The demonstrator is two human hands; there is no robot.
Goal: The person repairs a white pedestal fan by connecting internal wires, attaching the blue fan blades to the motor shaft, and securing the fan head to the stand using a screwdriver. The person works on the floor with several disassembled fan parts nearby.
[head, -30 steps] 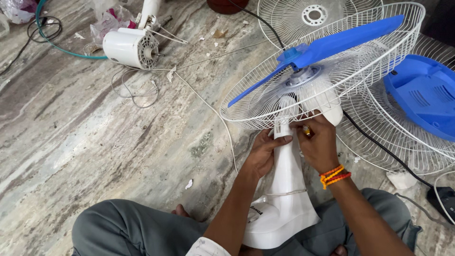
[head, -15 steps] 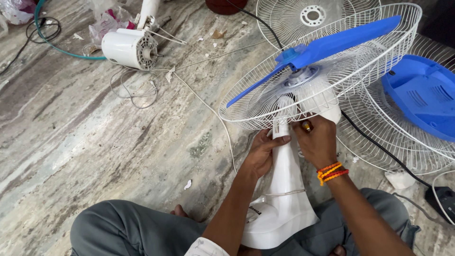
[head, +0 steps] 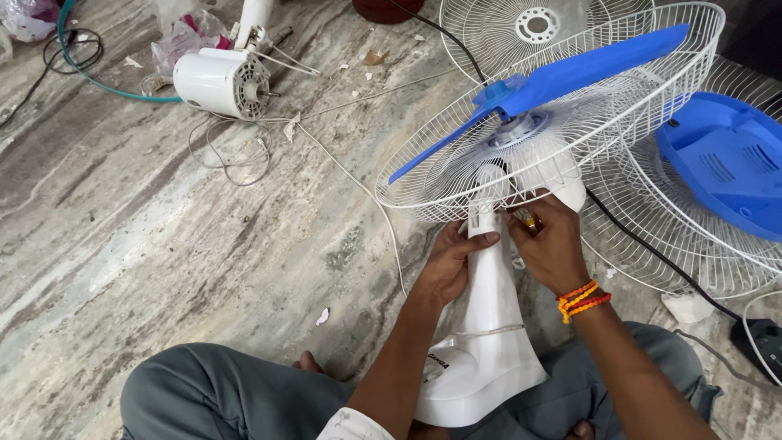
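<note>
A white table fan lies across my lap, its white stand (head: 492, 326) pointing toward me. Its white wire guard (head: 570, 122) and blue blade (head: 562, 77) tilt away above it. My left hand (head: 452, 261) wraps the neck of the stand just below the guard. My right hand (head: 554, 240), with orange and red threads at the wrist, pinches a small yellow-handled tool (head: 528, 220) against the joint behind the guard. The tool's tip is hidden.
A white fan motor (head: 221, 81) with loose wires lies far left on the marble floor. A blue fan part (head: 725, 163) rests on another wire guard (head: 676, 244) at right. A black cable (head: 652, 253) and a green hose (head: 98, 81) run across the floor.
Both hands stay at the fan's neck. My right hand has shifted slightly at the joint, and the fan has barely moved.
</note>
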